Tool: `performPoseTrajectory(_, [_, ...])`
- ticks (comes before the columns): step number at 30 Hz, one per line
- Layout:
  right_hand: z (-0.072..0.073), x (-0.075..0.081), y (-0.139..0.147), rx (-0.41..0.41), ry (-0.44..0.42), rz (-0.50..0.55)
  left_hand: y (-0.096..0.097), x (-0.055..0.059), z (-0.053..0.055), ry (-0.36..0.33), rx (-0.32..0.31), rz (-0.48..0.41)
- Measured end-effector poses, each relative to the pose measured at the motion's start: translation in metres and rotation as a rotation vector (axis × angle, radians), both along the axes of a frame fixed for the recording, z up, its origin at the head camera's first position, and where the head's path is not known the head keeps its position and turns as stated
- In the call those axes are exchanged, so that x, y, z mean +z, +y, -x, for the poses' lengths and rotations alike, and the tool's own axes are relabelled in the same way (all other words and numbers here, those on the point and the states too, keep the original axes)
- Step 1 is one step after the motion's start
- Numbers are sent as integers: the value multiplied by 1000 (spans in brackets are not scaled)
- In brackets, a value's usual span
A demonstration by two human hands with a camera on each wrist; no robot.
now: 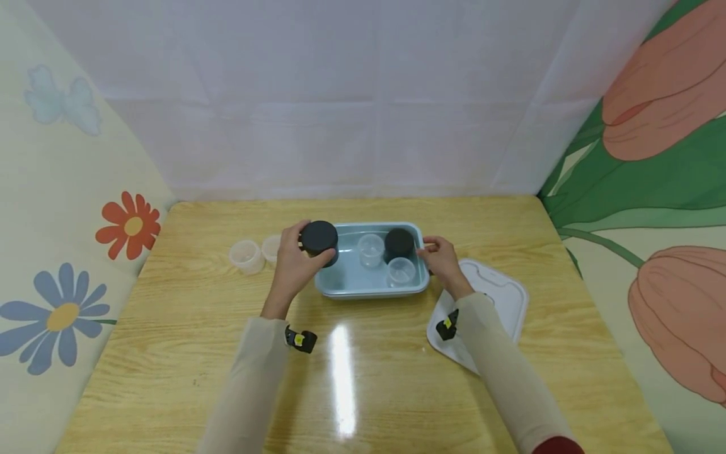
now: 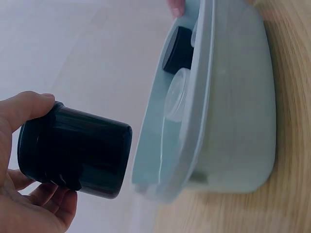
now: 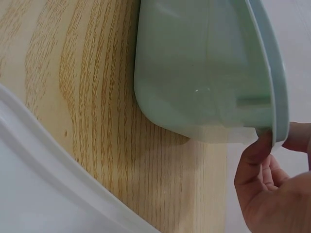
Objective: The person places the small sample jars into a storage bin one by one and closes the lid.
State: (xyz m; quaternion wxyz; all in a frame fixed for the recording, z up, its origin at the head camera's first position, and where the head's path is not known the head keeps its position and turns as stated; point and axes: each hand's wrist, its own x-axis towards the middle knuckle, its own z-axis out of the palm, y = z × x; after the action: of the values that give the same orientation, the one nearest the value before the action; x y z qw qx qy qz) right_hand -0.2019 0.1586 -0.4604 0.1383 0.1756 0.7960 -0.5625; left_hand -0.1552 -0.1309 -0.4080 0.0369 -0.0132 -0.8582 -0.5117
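Observation:
My left hand (image 1: 294,265) grips a dark jar with a black lid (image 1: 319,236), fingers and thumb around its lid end. In the left wrist view the jar (image 2: 80,150) is held off the table, beside the end of a pale blue plastic bin (image 2: 238,107). At the bin's right end my right hand (image 1: 441,258) pinches the rim, thumb and fingers on either side of it in the right wrist view. Inside the bin stand another black-lidded jar (image 1: 399,243) and two clear plastic cups, one near the middle (image 1: 371,249) and one at the front right (image 1: 401,271).
Two more clear cups stand left of the bin, one (image 1: 246,256) farther out and another (image 1: 271,247) partly behind my left hand. A white lid (image 1: 499,296) lies on the wooden table (image 1: 187,353) under my right forearm. A white cloth (image 1: 340,126) hangs behind the table.

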Motion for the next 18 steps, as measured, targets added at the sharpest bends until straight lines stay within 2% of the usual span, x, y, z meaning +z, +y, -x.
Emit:
performPoseTrajectory(13, [1, 0, -2, 3, -18, 0, 25, -10, 7, -65, -99, 16])
performPoseTrajectory(18, [0, 2, -4, -5, -10, 6, 32, -16, 10, -44, -133, 57])
